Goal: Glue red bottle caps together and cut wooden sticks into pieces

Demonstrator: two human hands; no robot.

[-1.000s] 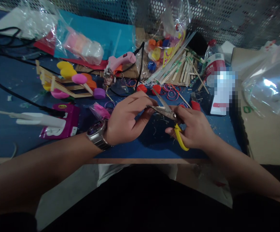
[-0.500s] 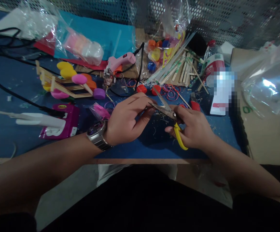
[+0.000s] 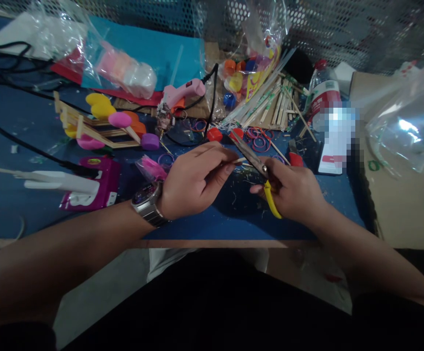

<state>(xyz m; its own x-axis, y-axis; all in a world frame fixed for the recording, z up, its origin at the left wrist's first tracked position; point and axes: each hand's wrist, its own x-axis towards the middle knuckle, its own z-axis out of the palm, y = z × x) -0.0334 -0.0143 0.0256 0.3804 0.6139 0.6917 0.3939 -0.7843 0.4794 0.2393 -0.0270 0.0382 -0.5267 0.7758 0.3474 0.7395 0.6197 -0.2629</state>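
Note:
In the head view, my left hand (image 3: 195,183), with a metal-banded watch on the wrist, pinches a thin wooden stick (image 3: 240,160) between thumb and fingers. Only the stick's pale end shows beyond the fingertips; the rest is hidden. My right hand (image 3: 299,192) is wrapped round the yellow handles of a pair of scissors (image 3: 271,199). Its blades point up and to the left, nearly together, just by the stick's end. Whether they touch the stick I cannot tell. Beneath both hands lies the blue tabletop (image 3: 234,226), with small scraps on it.
A stick frame with colourful discs (image 3: 109,131) stands at left, near a purple power socket (image 3: 111,180). Behind are a pink glue gun (image 3: 184,92), a pile of wooden sticks (image 3: 283,105) and rubber bands (image 3: 259,141). At right are a bottle (image 3: 325,92), a phone (image 3: 331,161) and cardboard (image 3: 405,195).
The scissor blades, spread apart before, have come nearly together. Both hands have hardly moved, and the stick's end now shows more clearly past my left fingertips.

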